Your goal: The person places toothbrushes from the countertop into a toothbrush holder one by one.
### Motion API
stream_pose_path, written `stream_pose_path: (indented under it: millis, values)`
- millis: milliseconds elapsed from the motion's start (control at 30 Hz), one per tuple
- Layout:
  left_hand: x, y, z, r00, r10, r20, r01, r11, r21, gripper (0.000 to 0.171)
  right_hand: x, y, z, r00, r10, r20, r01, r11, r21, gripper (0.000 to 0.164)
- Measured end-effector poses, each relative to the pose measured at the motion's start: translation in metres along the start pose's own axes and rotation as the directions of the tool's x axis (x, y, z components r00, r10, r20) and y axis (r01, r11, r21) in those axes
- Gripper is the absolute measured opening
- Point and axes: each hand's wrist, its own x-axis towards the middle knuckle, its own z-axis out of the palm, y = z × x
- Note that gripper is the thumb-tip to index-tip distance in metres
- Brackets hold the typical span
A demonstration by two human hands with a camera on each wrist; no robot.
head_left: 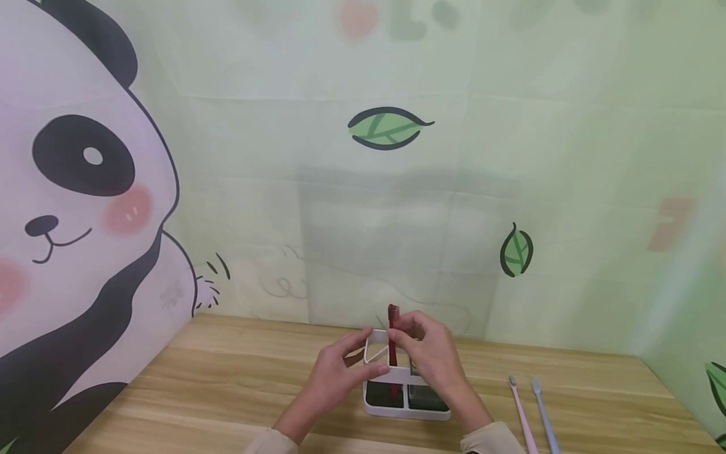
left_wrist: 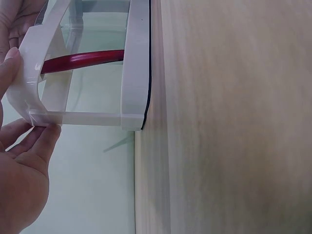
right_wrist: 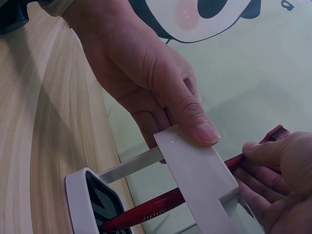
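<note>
A white toothbrush holder (head_left: pixel 407 415) stands on the wooden table, with an upper frame of openings and a base with dark inserts. My left hand (head_left: pixel 339 367) grips the upper frame at its left side, thumb on the near bar and fingers behind. Between thumb and fingers, my right hand (head_left: pixel 435 354) pinches a red toothbrush (head_left: pixel 392 350) just below its dark-bristled head. The brush stands upright through an opening of the frame. Its handle (right_wrist: pixel 151 209) reaches down to the dark insert in the base, as the right wrist view shows.
Right of the holder, a pink toothbrush (head_left: pixel 523 417) and a blue toothbrush (head_left: pixel 545 417) lie side by side on the table (head_left: pixel 227 378). A pale green cloth with a printed panda (head_left: pixel 85 252) and leaves hangs behind the table.
</note>
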Motion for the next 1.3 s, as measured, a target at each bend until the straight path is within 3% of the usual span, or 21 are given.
stream_pose_path:
  millis: [633,867,1067,1300]
  values:
    - [-0.002,0.003,-0.003,1.000,0.012,-0.001,-0.013,1.000,-0.028,0.068,-0.002,-0.007,-0.006,1.000,-0.006,0.030,0.008,0.999,-0.042,0.016]
    - [-0.002,0.000,-0.002,1.000,0.028,-0.012,-0.028,1.000,-0.009,0.068,-0.002,-0.011,-0.022,1.000,0.014,0.023,-0.014,1.000,-0.016,0.020]
    - [-0.002,0.002,-0.001,1.000,0.000,-0.005,0.000,1.000,-0.013,0.069,-0.004,-0.019,-0.041,1.000,0.004,-0.011,-0.004,0.999,-0.045,0.023]
    - [-0.002,0.001,0.001,1.000,0.020,-0.006,-0.020,0.999,-0.037,0.069,-0.012,-0.019,-0.062,0.999,0.002,-0.039,-0.006,0.996,-0.088,0.025]
